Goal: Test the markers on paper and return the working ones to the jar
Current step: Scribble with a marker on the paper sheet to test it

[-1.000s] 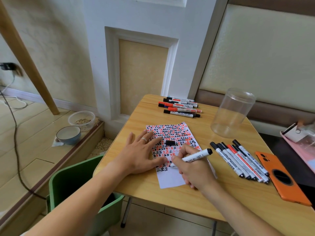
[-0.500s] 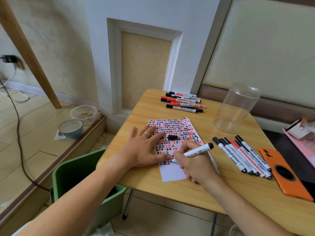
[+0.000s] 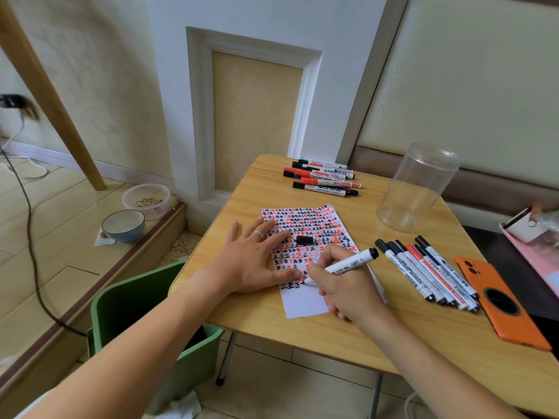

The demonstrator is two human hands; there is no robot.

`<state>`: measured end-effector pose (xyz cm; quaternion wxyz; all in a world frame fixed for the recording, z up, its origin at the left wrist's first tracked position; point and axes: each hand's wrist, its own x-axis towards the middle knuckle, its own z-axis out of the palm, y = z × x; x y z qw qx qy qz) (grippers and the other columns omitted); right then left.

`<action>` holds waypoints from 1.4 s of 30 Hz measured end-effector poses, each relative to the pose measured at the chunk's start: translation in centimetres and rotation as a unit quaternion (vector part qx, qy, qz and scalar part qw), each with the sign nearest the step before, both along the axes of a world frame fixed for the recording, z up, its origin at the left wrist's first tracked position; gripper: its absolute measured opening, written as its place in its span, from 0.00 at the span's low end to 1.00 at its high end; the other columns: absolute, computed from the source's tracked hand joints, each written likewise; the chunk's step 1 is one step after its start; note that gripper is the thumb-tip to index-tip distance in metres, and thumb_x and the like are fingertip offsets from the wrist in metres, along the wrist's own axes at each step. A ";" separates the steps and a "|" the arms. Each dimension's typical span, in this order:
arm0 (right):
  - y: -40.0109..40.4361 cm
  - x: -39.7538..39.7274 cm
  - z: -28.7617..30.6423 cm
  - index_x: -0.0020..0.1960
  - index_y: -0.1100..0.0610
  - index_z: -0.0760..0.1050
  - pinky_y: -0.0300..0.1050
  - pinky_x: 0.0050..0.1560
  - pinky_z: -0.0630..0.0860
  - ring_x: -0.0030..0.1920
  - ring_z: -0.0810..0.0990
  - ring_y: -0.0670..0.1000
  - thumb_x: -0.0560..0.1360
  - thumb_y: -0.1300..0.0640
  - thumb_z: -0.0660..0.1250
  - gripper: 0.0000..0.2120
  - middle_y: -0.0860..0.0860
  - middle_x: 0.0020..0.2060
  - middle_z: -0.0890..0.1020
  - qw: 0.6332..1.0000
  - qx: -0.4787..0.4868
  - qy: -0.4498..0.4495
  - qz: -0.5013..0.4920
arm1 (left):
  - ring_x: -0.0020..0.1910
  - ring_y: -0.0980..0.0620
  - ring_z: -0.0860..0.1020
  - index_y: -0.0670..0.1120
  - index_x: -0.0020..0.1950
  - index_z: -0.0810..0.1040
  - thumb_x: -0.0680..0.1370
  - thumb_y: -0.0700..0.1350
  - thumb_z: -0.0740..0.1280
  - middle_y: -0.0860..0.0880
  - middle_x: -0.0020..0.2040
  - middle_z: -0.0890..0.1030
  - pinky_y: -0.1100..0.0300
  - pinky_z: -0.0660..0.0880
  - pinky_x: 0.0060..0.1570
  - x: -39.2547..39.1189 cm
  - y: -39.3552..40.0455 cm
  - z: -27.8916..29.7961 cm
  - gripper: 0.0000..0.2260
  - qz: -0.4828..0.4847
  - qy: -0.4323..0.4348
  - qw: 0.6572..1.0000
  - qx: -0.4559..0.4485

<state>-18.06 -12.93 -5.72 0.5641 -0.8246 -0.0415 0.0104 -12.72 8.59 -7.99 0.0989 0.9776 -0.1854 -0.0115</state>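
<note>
We are in a home room: a small folding wooden table (image 3: 317, 331) at center, bowls (image 3: 123, 225) on the wood floor at left, padded wall panel (image 3: 472, 83) upper right.

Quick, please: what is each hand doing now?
Left hand: open, flat on the paper.
Right hand: holding a marker.

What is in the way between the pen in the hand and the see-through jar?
Nothing visible blocks it. The marker in the right hand has bare table between it and the empty jar. The loose cap lies on the paper, aside.
</note>
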 end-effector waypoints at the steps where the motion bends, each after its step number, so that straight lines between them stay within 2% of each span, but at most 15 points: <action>1: 0.0 0.0 0.0 0.43 0.60 0.70 0.37 0.20 0.60 0.19 0.68 0.53 0.79 0.58 0.70 0.11 0.58 0.26 0.75 1.000 0.000 0.001 0.003 | 0.82 0.51 0.42 0.62 0.82 0.48 0.67 0.83 0.43 0.52 0.84 0.47 0.35 0.37 0.77 0.0 0.0 0.0 0.47 0.000 0.000 1.000 0.000; 8: 0.0 0.0 0.1 0.41 0.60 0.70 0.35 0.20 0.60 0.18 0.67 0.50 0.78 0.61 0.70 0.11 0.59 0.27 0.73 1.000 -0.004 0.007 0.005 | 0.82 0.51 0.41 0.62 0.82 0.48 0.65 0.83 0.42 0.51 0.84 0.47 0.36 0.37 0.77 0.0 0.0 0.1 0.48 0.001 0.003 1.000 -0.002; 17: -0.1 0.1 -0.1 0.40 0.58 0.71 0.37 0.20 0.61 0.19 0.69 0.53 0.78 0.59 0.71 0.11 0.55 0.25 0.75 1.000 -0.009 0.002 -0.003 | 0.82 0.52 0.42 0.62 0.82 0.48 0.66 0.83 0.43 0.51 0.84 0.48 0.36 0.38 0.77 -0.1 0.0 0.2 0.48 0.000 0.003 1.000 -0.002; 22: -0.1 0.1 0.0 0.41 0.58 0.71 0.36 0.19 0.61 0.19 0.69 0.53 0.78 0.59 0.71 0.11 0.56 0.25 0.75 1.000 -0.014 0.001 -0.007 | 0.82 0.51 0.42 0.62 0.82 0.49 0.70 0.81 0.48 0.51 0.84 0.48 0.36 0.37 0.78 -0.1 0.0 0.2 0.45 -0.001 0.002 1.000 0.000; 27: -0.1 -0.1 0.3 0.41 0.60 0.70 0.37 0.20 0.61 0.18 0.68 0.52 0.78 0.61 0.70 0.11 0.58 0.26 0.74 1.000 0.000 0.004 0.009 | 0.82 0.51 0.42 0.62 0.82 0.49 0.65 0.82 0.42 0.52 0.84 0.47 0.37 0.37 0.78 -0.1 0.0 0.3 0.48 -0.002 0.004 1.000 0.001; 42: 0.2 -0.5 0.8 0.42 0.66 0.69 0.34 0.19 0.59 0.18 0.66 0.47 0.79 0.64 0.69 0.11 0.60 0.28 0.71 0.999 0.018 0.011 0.029 | 0.82 0.51 0.42 0.62 0.82 0.49 0.65 0.83 0.41 0.51 0.84 0.48 0.37 0.38 0.78 -0.2 0.0 0.3 0.49 -0.002 0.000 1.000 0.002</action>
